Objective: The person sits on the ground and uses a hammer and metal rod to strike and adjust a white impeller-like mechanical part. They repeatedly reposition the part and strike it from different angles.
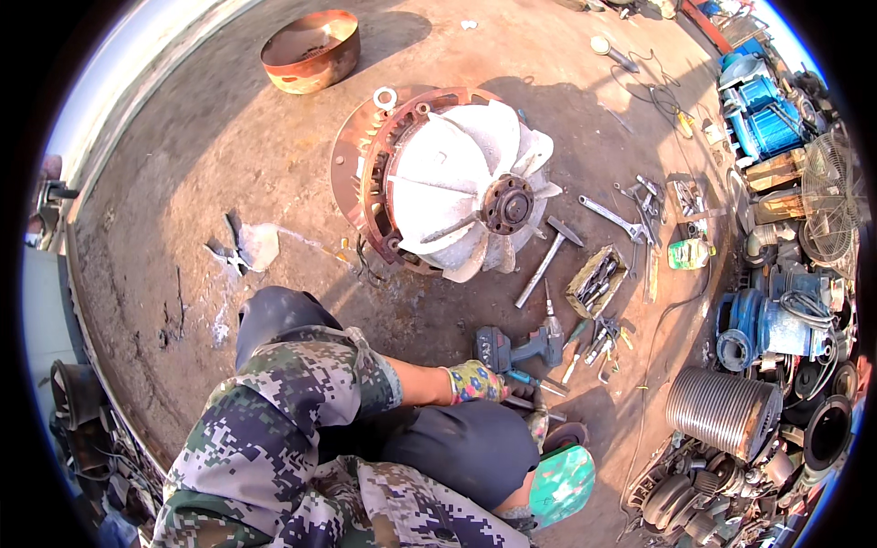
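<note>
The dark-blue cordless drill lies on the bare dirt ground, bit pointing up toward the white-bladed fan wheel. The gloved left hand reaches beside its grip; whether clenched I cannot tell. Right hand hidden. A careless grab could press the trigger or scatter the loose screwdrivers.

The bare, stained concrete floor carries everything. Just beyond the gloved left hand lie a cordless drill and loose screwdrivers, with a hammer and a small box of bits further out to its right, near scattered wrenches. Well ahead of the hands sits a big fan impeller in a rusty ring, and beyond it, to the left, a rusty round pan; motors and scrap parts crowd the far right.
</note>
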Available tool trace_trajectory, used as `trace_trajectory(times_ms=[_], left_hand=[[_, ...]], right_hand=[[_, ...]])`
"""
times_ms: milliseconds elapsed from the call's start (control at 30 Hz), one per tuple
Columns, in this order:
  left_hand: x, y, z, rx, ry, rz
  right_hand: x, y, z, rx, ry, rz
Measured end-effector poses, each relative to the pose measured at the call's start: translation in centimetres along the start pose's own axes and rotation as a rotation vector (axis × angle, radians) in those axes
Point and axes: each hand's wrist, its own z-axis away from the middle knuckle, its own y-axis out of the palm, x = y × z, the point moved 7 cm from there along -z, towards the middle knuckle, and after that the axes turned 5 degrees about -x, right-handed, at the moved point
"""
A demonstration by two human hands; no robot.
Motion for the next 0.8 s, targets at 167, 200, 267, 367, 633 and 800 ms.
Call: trace_trajectory(times_ms=[167, 200, 267, 367, 633, 800], left_hand=[[-5.1, -12.0, 2.2, 0.036, 0.414, -0.365], [-6.0, -16.8, 3.9, -0.079, 0.472, -0.363], [-6.8, -26.9, 8.1, -0.443, 0.466, -0.584], [-1.3, -36.4, 8.5, -1.074, 0.154, -0.622], [10.9, -44.2, 4.7, -0.62, -0.82, -0.073], [10.0, -43.6, 1.2, -0.448, -0.861, -0.264]], right_hand=[[2.5, 1.4, -5.0, -0.126, -0.1, 0.321], [3.1, 0.2, -5.4, -0.232, -0.09, 0.557], [3.2, 0.5, -4.9, -0.295, -0.161, 0.861], [9.4, 2.5, -0.5, -0.278, -0.499, 1.217], [4.9, 27.7, -6.5, 0.264, -0.098, 0.344], [2.1, 35.6, -7.7, 0.024, 0.272, -0.039]])
